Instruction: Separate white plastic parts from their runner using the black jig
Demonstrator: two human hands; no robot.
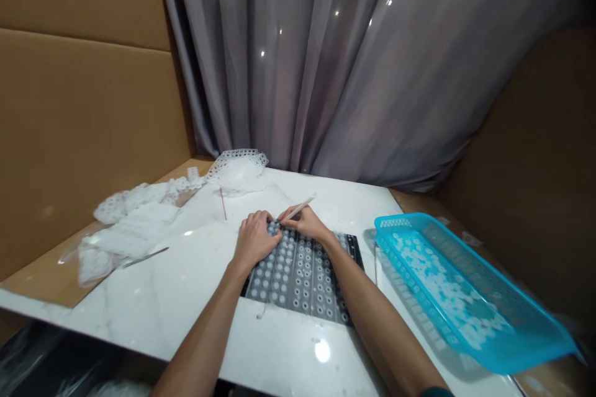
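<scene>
A dark board (357, 251) lies flat on the table, bearing sheets with rows of round grey discs on the left and ring-shaped holes farther right. My left hand (256, 239) rests on its upper left part, thumb and index finger apart, close to the top row of discs. In my right hand (305, 222) is a slim white pen-shaped tool (299, 208), slanting up to the right. Its lower end, near the left fingertips at the board's top edge, is too small to make out.
A blue plastic basket (465, 260) with many small white pieces stands at right. White perforated sheets (237, 167) and plastic bags (133, 226) are heaped at back left. Tweezers (146, 257) and a thin red stick (223, 203) lie on the white table (186, 304). Cardboard walls flank it.
</scene>
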